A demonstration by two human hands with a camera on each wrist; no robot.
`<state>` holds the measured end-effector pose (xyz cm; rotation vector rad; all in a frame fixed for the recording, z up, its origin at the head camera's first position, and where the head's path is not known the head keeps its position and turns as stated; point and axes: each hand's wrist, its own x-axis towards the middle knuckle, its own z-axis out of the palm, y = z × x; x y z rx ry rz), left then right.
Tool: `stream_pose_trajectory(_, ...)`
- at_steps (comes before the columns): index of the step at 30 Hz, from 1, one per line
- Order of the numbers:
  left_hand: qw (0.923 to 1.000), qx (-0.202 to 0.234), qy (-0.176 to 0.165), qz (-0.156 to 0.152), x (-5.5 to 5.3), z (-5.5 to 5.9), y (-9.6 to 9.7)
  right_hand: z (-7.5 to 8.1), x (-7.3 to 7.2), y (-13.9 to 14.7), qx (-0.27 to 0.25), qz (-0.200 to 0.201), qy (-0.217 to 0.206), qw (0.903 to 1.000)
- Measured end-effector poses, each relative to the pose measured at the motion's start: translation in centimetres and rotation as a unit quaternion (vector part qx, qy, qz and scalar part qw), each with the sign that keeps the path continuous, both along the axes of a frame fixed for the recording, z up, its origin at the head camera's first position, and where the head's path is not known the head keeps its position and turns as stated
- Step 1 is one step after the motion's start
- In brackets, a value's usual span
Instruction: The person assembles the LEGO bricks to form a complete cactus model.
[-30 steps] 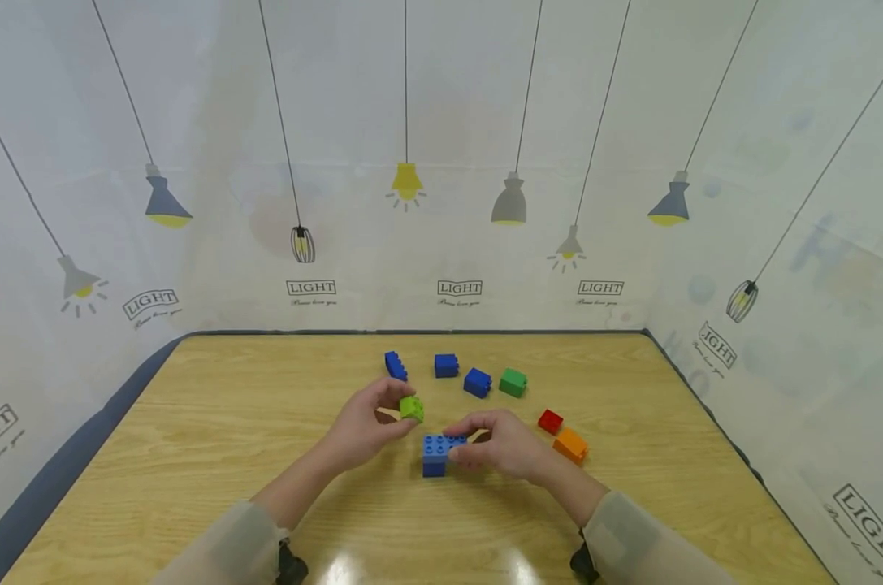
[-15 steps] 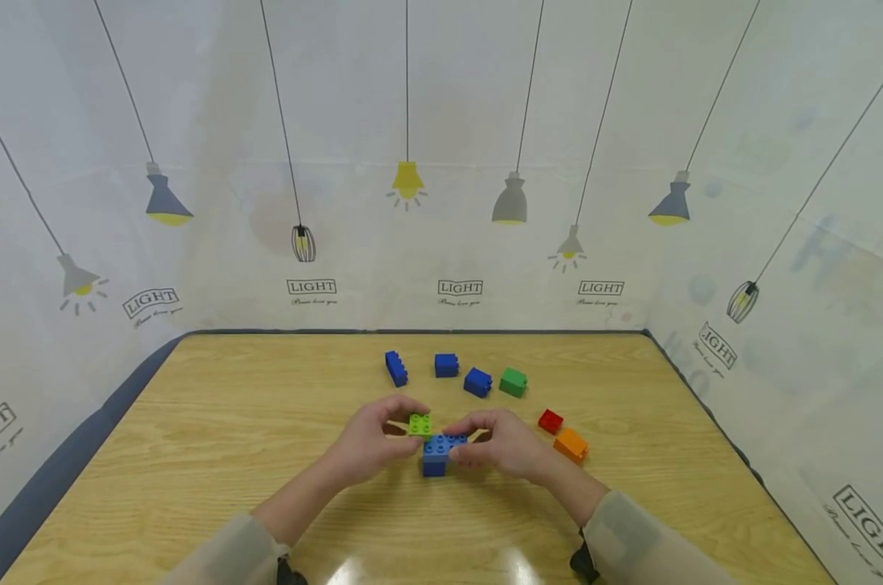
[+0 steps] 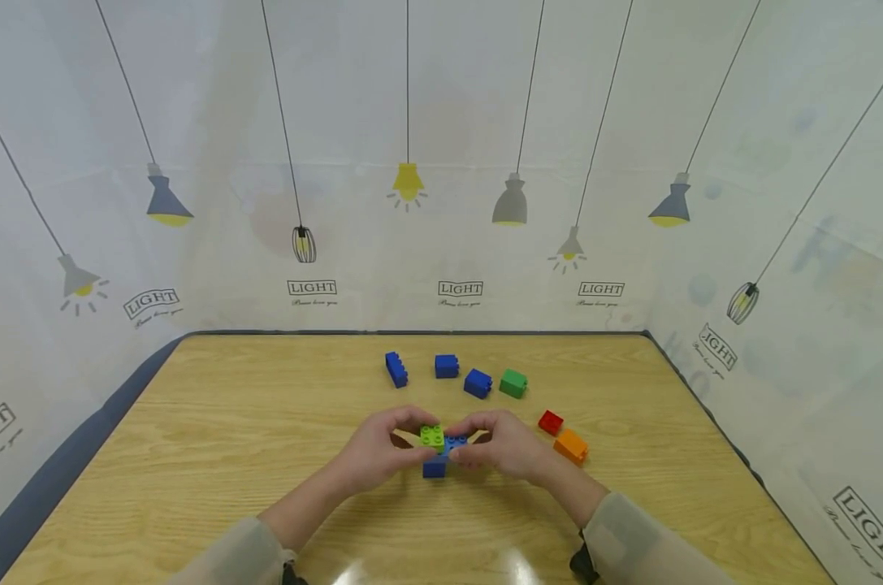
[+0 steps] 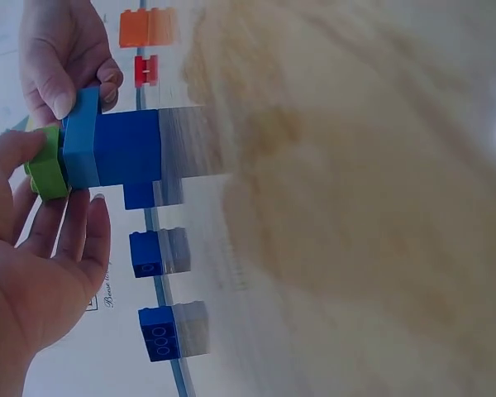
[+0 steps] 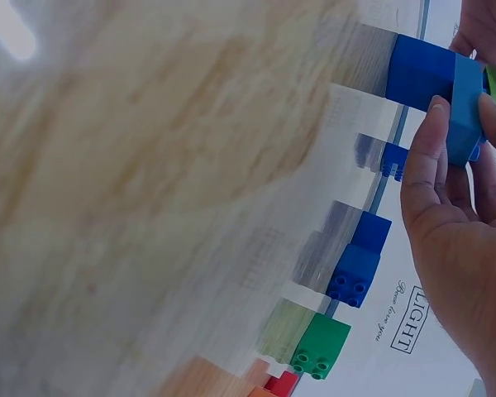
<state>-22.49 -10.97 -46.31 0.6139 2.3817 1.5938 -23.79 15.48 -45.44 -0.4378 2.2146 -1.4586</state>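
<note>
My left hand pinches a lime green toy brick between thumb and fingers. That brick is over the left end of a lighter blue brick, slightly tilted in the left wrist view; whether its studs are engaged I cannot tell. Beneath the lighter blue brick, a dark blue brick stands on the table. With thumb and fingers, my right hand grips the right end of the lighter blue brick, which juts out past the dark one, as the right wrist view shows.
Behind the hands lie three dark blue bricks, a long one and two shorter ones, and a green brick. A red brick and an orange brick lie right of my right hand. A printed curtain borders the table.
My left hand has carried the lime green brick rightward and toward me, from behind the stack to over its left end, turning the studs up. My right hand has stayed on the lighter blue brick.
</note>
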Motion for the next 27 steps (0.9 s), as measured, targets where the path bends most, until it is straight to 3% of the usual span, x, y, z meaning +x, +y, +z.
stream_pose_trajectory(10,0.9999,-0.006,-0.004,0.009,0.2,0.1,0.2,-0.1,0.0,0.0,0.001,0.000,-0.002,1.0000)
stream_pose_trajectory(18,0.9999,-0.011,-0.002,-0.004,-0.3,0.5,0.3,-0.1,-0.1,0.1,0.003,-0.006,-0.006,1.0000)
stream_pose_trajectory(27,0.9987,-0.043,0.026,-0.010,-0.4,1.0,0.1,-0.1,0.0,-0.1,-0.001,-0.006,-0.013,0.9999)
